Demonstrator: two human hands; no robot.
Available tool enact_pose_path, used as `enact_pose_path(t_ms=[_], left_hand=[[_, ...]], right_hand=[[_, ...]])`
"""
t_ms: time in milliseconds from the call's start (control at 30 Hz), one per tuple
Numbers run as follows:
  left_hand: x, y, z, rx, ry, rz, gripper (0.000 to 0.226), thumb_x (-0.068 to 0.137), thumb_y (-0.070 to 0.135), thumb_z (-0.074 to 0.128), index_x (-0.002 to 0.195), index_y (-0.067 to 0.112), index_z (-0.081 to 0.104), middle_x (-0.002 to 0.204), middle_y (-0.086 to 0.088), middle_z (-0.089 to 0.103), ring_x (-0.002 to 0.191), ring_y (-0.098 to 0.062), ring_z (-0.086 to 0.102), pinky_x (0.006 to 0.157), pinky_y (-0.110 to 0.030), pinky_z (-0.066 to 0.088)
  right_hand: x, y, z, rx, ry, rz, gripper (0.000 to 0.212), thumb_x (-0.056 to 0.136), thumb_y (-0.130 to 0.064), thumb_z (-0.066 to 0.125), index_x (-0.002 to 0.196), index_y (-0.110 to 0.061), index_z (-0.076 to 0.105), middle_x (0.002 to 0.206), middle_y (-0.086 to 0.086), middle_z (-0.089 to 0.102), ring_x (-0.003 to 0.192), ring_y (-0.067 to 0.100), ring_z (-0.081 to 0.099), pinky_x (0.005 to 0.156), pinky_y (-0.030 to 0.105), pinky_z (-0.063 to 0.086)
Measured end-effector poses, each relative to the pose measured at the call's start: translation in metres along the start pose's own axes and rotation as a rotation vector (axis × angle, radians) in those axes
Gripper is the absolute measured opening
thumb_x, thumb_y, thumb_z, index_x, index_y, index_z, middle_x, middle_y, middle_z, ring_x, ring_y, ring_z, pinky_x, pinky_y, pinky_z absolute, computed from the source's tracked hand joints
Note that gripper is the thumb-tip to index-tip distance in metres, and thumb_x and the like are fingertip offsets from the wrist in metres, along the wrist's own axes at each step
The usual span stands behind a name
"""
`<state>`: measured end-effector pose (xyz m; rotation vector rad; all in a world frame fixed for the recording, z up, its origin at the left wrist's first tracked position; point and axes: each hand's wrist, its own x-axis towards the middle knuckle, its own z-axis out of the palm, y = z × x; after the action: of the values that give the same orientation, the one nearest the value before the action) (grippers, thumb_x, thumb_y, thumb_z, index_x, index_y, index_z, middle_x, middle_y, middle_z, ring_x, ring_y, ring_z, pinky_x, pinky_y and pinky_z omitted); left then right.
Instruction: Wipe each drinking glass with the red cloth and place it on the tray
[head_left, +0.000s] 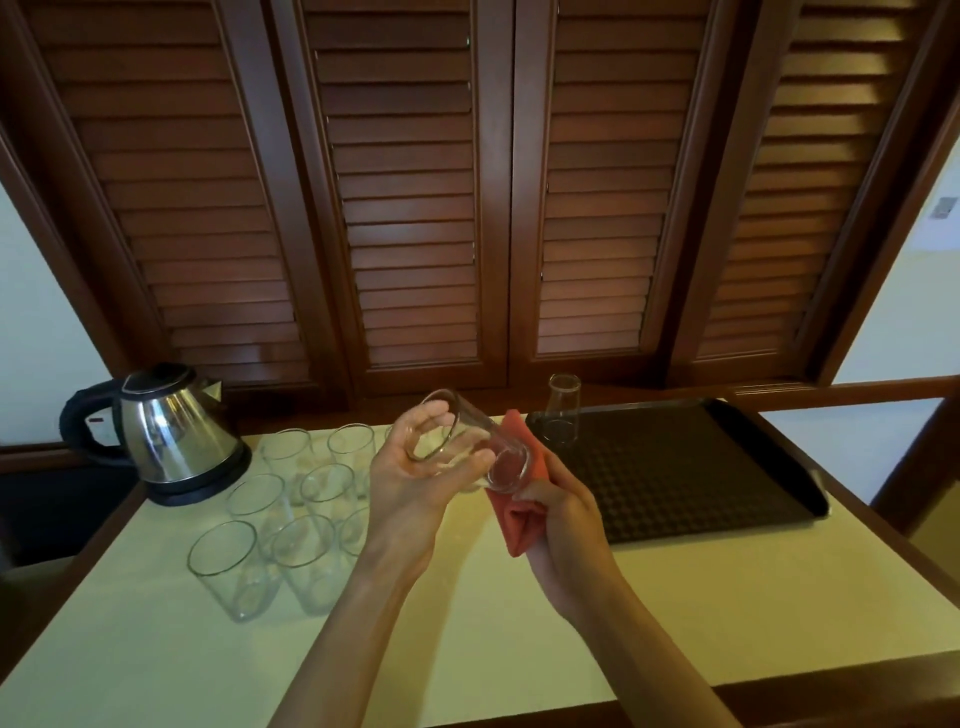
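1. The left hand (415, 467) holds a glass (470, 441) up in the air over the middle of the bench (467, 623).
2. Its fingers and thumb are curled round the open end of the glass. The glass lies tilted on its side, with the open end toward 10 o'clock and the bottom toward 4 o'clock.
3. The right hand (563, 512) grips the red cloth (519, 525). Its fingers are curled tight on the cloth.
4. The cloth sits under and behind the bottom of the glass and touches it there. A bit of the cloth sticks up at 12 o'clock from the glass bottom, and more hangs down at 6 o'clock.
5. The tray (675, 467) is dark and bumpy. It lies on the bench at 3 o'clock from the hands.
6. One glass on the tray (561, 415) stands at the tray's far left corner, at about 1 o'clock from the hands. I cannot tell if it stands mouth up or mouth down.
7. A group of glasses (291, 509) stands on the bench at 9 o'clock from the hands. They stand mouth up, close beside each other.
8. A shiny kettle (166, 431) with a black handle stands at 10 o'clock from the hands, just behind the group of glasses.
9. Brown wood shutters (405, 182) fill the wall at 12 o'clock, behind the bench.
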<state>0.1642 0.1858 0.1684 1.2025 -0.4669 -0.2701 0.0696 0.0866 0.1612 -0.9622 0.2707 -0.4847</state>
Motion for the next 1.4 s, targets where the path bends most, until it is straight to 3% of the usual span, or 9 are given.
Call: enact_pose_path(t_ms=[167,500,567,667,833,1033,1200,1300,1400], left_hand=[[0.011,0.002,-0.003,-0.089,0.076,0.028,0.051,0.08,-0.002,0.081,0.121,0.017,0.059,0.123,-0.005,0.067,0.109,-0.029,0.074,0.071,-0.026,0.06],[0.016,0.003,0.001,-0.213,0.108,0.009,0.061,0.069,0.009,0.088,0.12,0.02,0.056,0.119,-0.006,0.068,0.099,-0.031,0.075,0.084,-0.047,0.06],[0.009,0.001,0.004,-0.16,0.086,0.005,0.064,0.068,0.011,0.092,0.12,0.019,0.056,0.119,-0.009,0.069,0.092,-0.028,0.077,0.078,-0.043,0.061],[0.015,0.001,0.0,-0.21,0.135,0.048,0.064,0.065,0.011,0.094,0.116,0.021,0.057,0.119,-0.009,0.067,0.096,-0.03,0.076,0.08,-0.045,0.06],[0.007,0.002,-0.003,-0.108,0.091,0.047,0.059,0.078,0.004,0.085,0.127,0.013,0.054,0.12,-0.007,0.068,0.088,-0.028,0.079,0.074,-0.039,0.063],[0.005,0.001,-0.005,-0.118,0.066,0.062,0.068,0.073,0.006,0.089,0.13,0.014,0.053,0.126,-0.008,0.066,0.106,-0.031,0.076,0.078,-0.038,0.062],[0.003,-0.008,-0.006,-0.07,0.086,0.104,0.066,0.072,0.006,0.088,0.125,0.026,0.055,0.129,-0.007,0.068,0.113,-0.02,0.073,0.095,-0.046,0.058],[0.0,-0.012,-0.002,-0.035,-0.069,0.131,0.076,0.066,0.017,0.093,0.129,0.027,0.053,0.132,-0.005,0.067,0.121,-0.024,0.069,0.099,-0.043,0.058],[-0.003,-0.015,-0.002,0.118,-0.054,0.17,0.078,0.065,0.017,0.096,0.131,0.019,0.054,0.124,0.0,0.07,0.12,-0.02,0.068,0.101,-0.039,0.057]], right_hand=[[-0.006,0.007,0.008,-0.099,0.043,-0.099,0.059,0.094,0.012,0.038,0.12,-0.032,0.069,0.088,0.011,0.066,0.066,0.012,0.056,0.055,0.024,0.041],[0.008,0.006,0.005,-0.261,-0.009,-0.214,0.066,0.096,0.013,0.032,0.145,-0.027,0.052,0.078,0.011,0.058,0.053,0.011,0.044,0.043,0.022,0.036],[0.014,0.001,0.006,-0.274,-0.019,-0.264,0.067,0.098,0.012,0.032,0.148,-0.03,0.048,0.099,0.007,0.068,0.053,0.011,0.04,0.043,0.021,0.035],[0.0,0.014,0.009,-0.281,-0.026,-0.262,0.071,0.098,0.012,0.032,0.131,-0.045,0.058,0.078,0.011,0.058,0.054,0.011,0.044,0.044,0.021,0.036],[0.01,0.007,0.007,-0.206,0.002,-0.218,0.067,0.093,0.013,0.035,0.139,-0.031,0.058,0.08,0.013,0.06,0.054,0.012,0.045,0.043,0.022,0.036],[0.0,0.016,0.011,-0.141,-0.017,-0.179,0.067,0.097,0.01,0.036,0.102,-0.043,0.076,0.081,0.021,0.059,0.063,0.02,0.053,0.052,0.024,0.041],[0.015,0.007,0.013,0.134,0.088,-0.015,0.053,0.092,0.012,0.036,0.126,-0.013,0.068,0.103,0.019,0.066,0.082,0.02,0.059,0.068,0.027,0.048],[0.017,0.013,0.015,0.344,0.066,0.154,0.054,0.084,0.005,0.035,0.134,0.007,0.056,0.13,0.032,0.06,0.115,0.038,0.058,0.107,0.045,0.045],[0.025,0.004,0.007,0.381,0.135,0.184,0.049,0.091,0.002,0.031,0.132,0.011,0.055,0.132,0.034,0.059,0.126,0.042,0.057,0.109,0.047,0.045]])
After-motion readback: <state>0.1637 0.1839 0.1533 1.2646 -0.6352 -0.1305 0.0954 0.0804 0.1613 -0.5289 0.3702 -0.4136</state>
